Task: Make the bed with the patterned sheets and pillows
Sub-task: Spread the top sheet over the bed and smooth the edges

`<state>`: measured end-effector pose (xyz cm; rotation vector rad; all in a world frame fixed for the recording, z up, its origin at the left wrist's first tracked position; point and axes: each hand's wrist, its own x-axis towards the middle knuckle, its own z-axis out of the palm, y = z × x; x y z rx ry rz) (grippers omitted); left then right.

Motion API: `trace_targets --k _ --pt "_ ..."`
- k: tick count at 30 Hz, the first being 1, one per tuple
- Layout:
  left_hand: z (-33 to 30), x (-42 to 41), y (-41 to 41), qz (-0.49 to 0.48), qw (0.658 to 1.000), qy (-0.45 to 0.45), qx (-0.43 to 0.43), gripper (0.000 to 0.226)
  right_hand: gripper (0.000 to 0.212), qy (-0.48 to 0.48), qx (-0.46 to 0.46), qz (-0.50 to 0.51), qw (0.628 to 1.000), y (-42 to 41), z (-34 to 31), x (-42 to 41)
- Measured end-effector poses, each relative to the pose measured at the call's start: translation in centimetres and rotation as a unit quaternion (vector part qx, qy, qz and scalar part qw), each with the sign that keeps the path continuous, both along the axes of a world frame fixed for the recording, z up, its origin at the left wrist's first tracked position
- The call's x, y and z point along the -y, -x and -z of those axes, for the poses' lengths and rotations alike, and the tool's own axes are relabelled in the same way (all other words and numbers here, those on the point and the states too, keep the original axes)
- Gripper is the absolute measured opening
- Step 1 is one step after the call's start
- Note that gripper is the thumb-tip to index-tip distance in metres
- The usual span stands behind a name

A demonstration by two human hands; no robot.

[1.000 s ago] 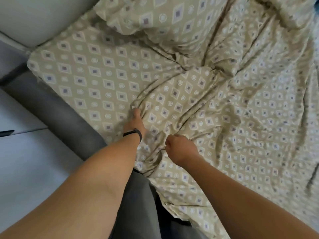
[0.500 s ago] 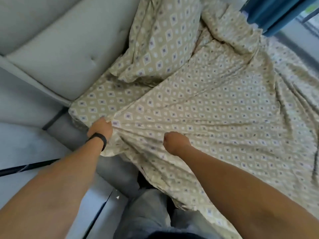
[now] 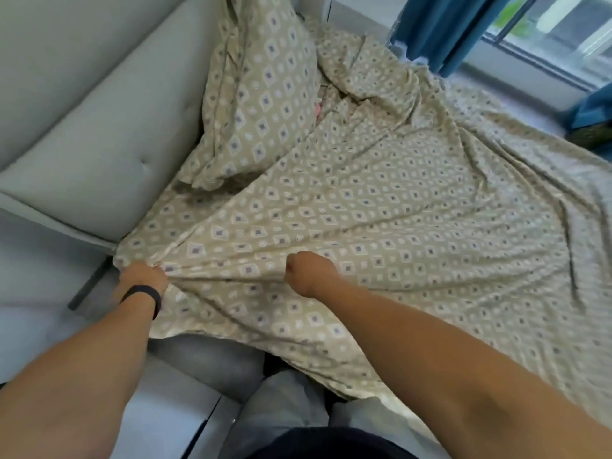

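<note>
A beige patterned sheet (image 3: pixel 381 207) with small diamond motifs lies spread and wrinkled over the bed. My left hand (image 3: pixel 144 274), a black band on its wrist, grips the sheet's edge at the near corner by the headboard. My right hand (image 3: pixel 308 271) is closed in a fist that bunches the same edge a little to the right. A pillow (image 3: pixel 265 104) in matching patterned fabric leans against the headboard, and a second rumpled one (image 3: pixel 367 71) lies behind it.
The padded grey headboard (image 3: pixel 89 127) runs along the left. The dark bed frame (image 3: pixel 212 359) shows under the hanging sheet edge. Blue curtains (image 3: pixel 440 28) and a window (image 3: pixel 556 34) stand at the far right. Pale floor lies at the lower left.
Both hands have pulled the sheet's edge up toward the headboard corner, and the sheet now lies flatter. My view has lifted, bringing in the curtains and window.
</note>
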<state>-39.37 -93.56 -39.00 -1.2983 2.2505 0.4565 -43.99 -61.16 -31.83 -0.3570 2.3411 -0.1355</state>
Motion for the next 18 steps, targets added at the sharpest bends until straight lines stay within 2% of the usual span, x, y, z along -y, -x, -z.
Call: trace_targets --k 2,5,7,12,15,17,18 --pt "0.2 -1.3 0.0 -0.001 0.999 -0.035 0.016 0.05 0.025 -0.002 0.008 0.013 1.0 -0.5 0.1 -1.4" --pt "0.0 -4.6 1.1 -0.015 0.995 -0.101 0.018 0.085 0.027 -0.006 0.012 0.036 0.999 -1.0 0.1 -3.4" --pt "0.4 -7.5 1.9 0.02 0.992 -0.122 0.02 0.093 0.027 -0.006 0.002 0.054 0.999 -1.1 0.0 -4.8" --pt "-3.5 -17.7 4.4 0.125 0.974 -0.187 0.011 0.053 0.027 0.009 -0.02 0.085 0.996 -1.3 -0.9 -7.9" --pt "-4.7 -22.5 4.7 0.169 0.968 -0.188 -0.01 0.038 0.03 0.029 -0.044 0.096 0.994 -1.8 -1.9 -10.3" --pt "-5.6 -24.7 4.5 0.188 0.966 -0.176 0.0 0.019 0.03 0.045 -0.057 0.104 0.992 -1.9 -2.5 -11.7" --pt "-6.0 -26.2 4.4 0.195 0.967 -0.166 -0.004 0.026 0.03 0.054 -0.064 0.113 0.99 -2.1 -3.0 -12.8"
